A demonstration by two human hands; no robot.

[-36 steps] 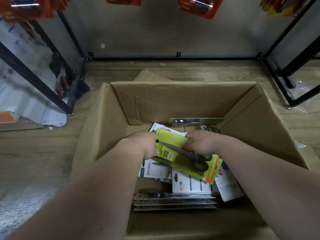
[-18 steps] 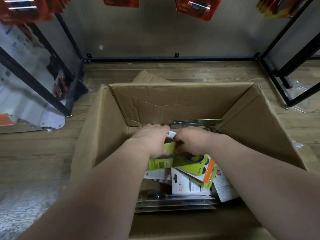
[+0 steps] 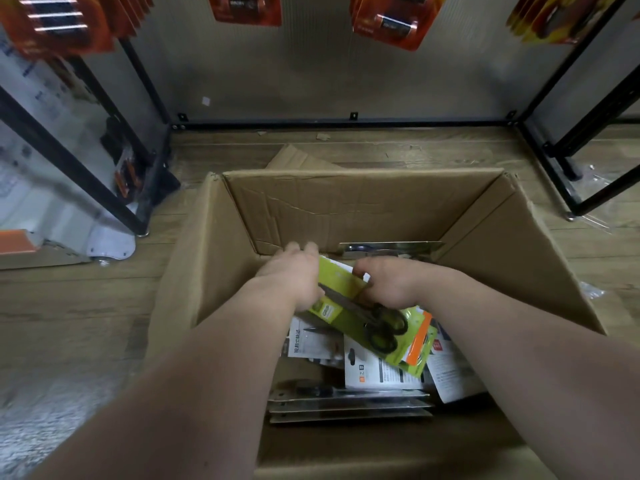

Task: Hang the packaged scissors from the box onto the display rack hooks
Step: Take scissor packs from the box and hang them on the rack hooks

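By the box's far wall the right hand pinches the green scissors pack. The left hand covers its left edge, grip hidden.

The left hand and right hand are bare, as are the forearms.

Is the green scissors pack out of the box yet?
Inside: the green scissors pack is below the cardboard box rim, held by left hand and right hand.
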